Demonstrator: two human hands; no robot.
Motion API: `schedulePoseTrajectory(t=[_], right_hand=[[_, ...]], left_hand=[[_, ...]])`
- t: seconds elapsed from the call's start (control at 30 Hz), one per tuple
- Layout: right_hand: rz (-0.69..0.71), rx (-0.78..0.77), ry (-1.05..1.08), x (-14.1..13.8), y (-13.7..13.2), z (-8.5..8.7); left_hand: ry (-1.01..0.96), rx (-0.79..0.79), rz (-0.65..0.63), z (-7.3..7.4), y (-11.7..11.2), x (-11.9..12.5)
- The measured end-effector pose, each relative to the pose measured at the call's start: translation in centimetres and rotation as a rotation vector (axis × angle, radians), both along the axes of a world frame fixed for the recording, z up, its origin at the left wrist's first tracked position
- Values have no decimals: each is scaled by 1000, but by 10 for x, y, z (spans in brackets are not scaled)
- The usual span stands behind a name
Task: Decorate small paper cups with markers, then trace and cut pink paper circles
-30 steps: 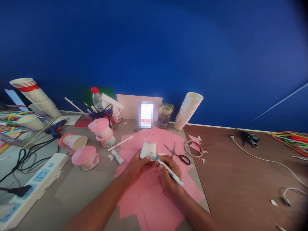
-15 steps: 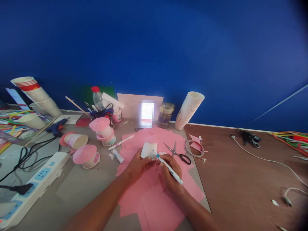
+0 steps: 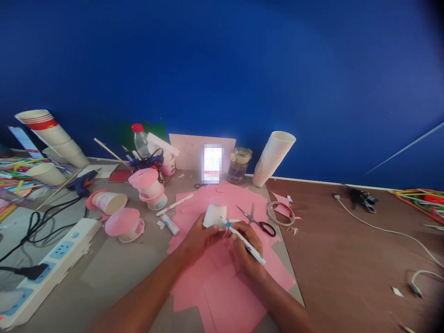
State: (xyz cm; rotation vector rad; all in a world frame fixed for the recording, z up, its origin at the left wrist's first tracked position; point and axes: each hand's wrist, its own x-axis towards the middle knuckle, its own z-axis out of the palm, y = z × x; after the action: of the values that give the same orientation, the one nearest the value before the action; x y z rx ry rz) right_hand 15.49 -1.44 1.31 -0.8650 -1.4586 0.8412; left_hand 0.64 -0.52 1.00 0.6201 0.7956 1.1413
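Marker (image 3: 255, 254) is held aslant over the pink paper sheets (image 3: 232, 296), its blue end directed at a small white piece (image 3: 212, 212); whether contact is made cannot be told. Its barrel is pinched by the right hand (image 3: 245, 260), while the white piece is gripped at its lower edge by the left hand (image 3: 199, 241) — the two hands being placed close together. Open scissors (image 3: 252, 218) are laid just right of them, beside a tape roll (image 3: 281, 224). Farther back, a jar (image 3: 238, 167) and a leaning cup stack (image 3: 272, 162) are seen — both before a blue wall (image 3: 222, 69).
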Motion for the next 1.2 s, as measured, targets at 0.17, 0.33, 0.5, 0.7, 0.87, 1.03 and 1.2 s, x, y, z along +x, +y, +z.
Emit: schedulePoseTrajectory(t=[0.17,0.33,0.5,0.7,0.87,1.03,1.2], right_hand=[[5,11,-16,0,0,-2],[-18,54,-71,0,2,-4],[3,73,-63,1,2,-4],[-18,19,-36,0,1,-2],[-21,-1,-43,0,1,-3],[-21,-5,30,1,0,-1],[-9,-6,40,0,-1,1]], left_hand=[[-9,4,-9,0,0,0],[-1,4,-9,2,1,0],[-8,27,-18,2,0,0],[-10,4,-7,1,1,0],[-5,2,0,1,1,0],[-12,7,0,3,0,0],[-4,30,-19,7,-1,1]])
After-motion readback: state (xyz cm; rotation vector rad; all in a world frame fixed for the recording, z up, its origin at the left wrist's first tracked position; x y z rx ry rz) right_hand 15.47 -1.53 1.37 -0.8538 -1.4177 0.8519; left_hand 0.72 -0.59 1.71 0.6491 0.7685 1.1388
